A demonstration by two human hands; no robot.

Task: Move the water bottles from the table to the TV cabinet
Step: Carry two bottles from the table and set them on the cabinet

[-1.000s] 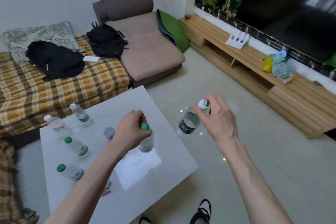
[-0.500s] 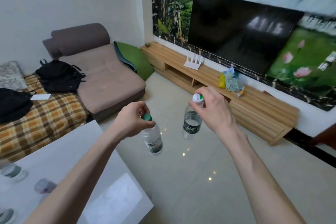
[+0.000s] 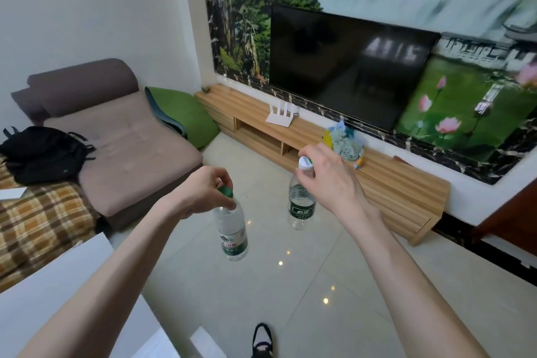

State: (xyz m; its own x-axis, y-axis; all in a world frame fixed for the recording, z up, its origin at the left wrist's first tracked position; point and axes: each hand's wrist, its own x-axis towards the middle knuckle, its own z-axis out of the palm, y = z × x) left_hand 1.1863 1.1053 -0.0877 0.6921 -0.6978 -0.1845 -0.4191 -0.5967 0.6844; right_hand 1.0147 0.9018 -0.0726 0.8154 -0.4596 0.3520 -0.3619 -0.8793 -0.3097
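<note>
While hanging upright, two bottles are being pinched by their caps: left hand [image 3: 203,192] gripping the green-capped bottle [image 3: 231,229], right hand [image 3: 328,180], nearer the TV cabinet [image 3: 386,183] ahead, gripping the white-capped bottle [image 3: 301,206].

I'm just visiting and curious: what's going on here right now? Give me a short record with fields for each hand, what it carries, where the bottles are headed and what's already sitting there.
left hand: left hand pinches the green-capped bottle by its neck
right hand: right hand grips the white-capped bottle at the cap
bottles: both hang upright over the tiled floor, apart from each other
destination: TV cabinet, not yet reached
on the cabinet: white router; crumpled bags
behind: table corner at lower left
</note>
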